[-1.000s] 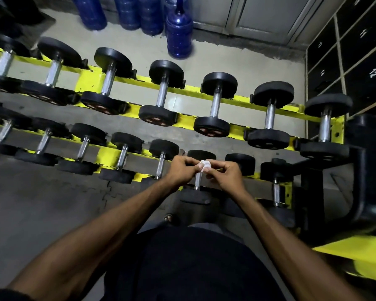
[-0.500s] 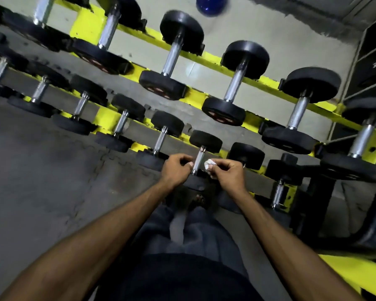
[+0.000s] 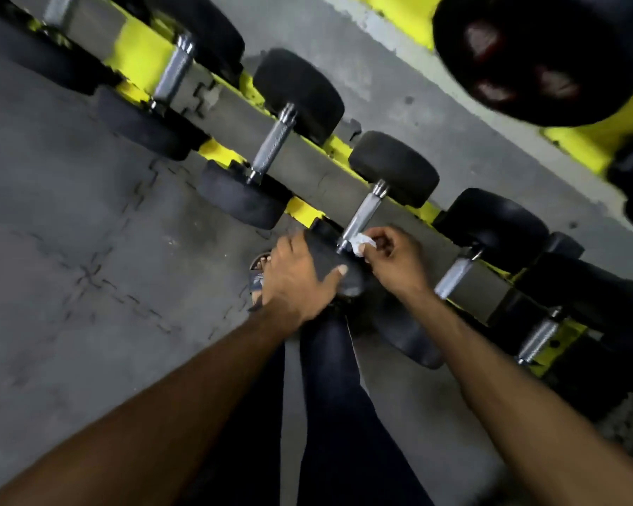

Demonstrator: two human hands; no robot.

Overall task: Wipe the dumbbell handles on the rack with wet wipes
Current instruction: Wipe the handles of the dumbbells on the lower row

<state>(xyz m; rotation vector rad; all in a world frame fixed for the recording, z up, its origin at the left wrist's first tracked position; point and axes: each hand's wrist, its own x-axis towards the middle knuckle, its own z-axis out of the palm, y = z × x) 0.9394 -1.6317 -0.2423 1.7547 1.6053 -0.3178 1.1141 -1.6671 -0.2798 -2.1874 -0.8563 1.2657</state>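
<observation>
A row of black dumbbells with knurled steel handles lies on the lower tier of a yellow rack (image 3: 145, 60), running diagonally from upper left to lower right. My right hand (image 3: 395, 261) pinches a small white wet wipe (image 3: 360, 245) against the near end of one steel handle (image 3: 360, 217). My left hand (image 3: 295, 279) grips the near black head (image 3: 331, 257) of that same dumbbell, thumb across its face.
Neighbouring handles lie to the left (image 3: 271, 144) and right (image 3: 454, 275). A large dumbbell head (image 3: 541, 63) of the upper tier looms at top right. Grey rubber floor tiles (image 3: 70, 250) spread to the left. My legs and a sandalled foot (image 3: 258, 275) stand below the rack.
The view has dropped and tilted closer to the lower tier. My left hand moved from beside the handle onto the dumbbell's near head. The wipe now touches the handle's near end.
</observation>
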